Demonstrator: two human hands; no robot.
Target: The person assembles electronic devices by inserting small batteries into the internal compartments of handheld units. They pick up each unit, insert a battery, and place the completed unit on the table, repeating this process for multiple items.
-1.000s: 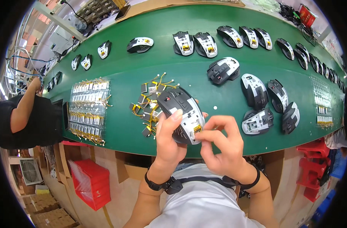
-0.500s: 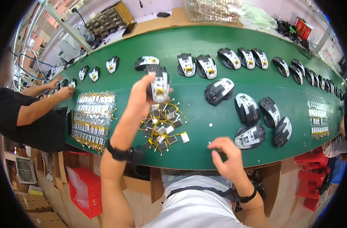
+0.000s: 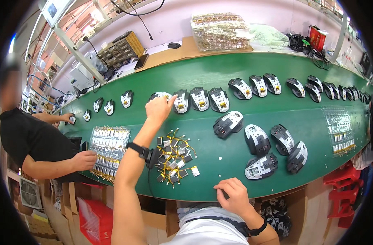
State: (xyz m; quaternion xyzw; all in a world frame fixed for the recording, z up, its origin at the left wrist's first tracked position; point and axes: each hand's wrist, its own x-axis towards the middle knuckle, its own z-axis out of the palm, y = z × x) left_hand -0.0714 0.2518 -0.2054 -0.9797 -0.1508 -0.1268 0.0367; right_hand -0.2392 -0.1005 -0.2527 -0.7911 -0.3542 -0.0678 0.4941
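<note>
My left hand (image 3: 158,109) reaches over the green table, its back toward me. Its thumb is up beside a computer mouse body (image 3: 181,102) without its full cover, which lies on the table with a yellow-wrapped part inside. Another mouse (image 3: 161,95) is partly hidden behind the hand. The curled fingers are hidden, so their grip does not show. My right hand (image 3: 232,194) hovers by the near edge, fingers bent, thumb apart from the index finger, holding nothing. Between my arms is a pile of small silver battery packs (image 3: 175,160) with yellow wires.
More opened mice (image 3: 258,86) form a row along the table. Several mice (image 3: 258,139) sit loosely at right centre. Battery trays stand at left (image 3: 109,141) and right (image 3: 341,130). At far left, a co-worker's hand (image 3: 84,160) is beside the left tray.
The mouse in my left hand now lies in the row, and the hand is left of it. My right hand stays near the edge. A co-worker's hand has moved to the left tray. The view tilted up.
</note>
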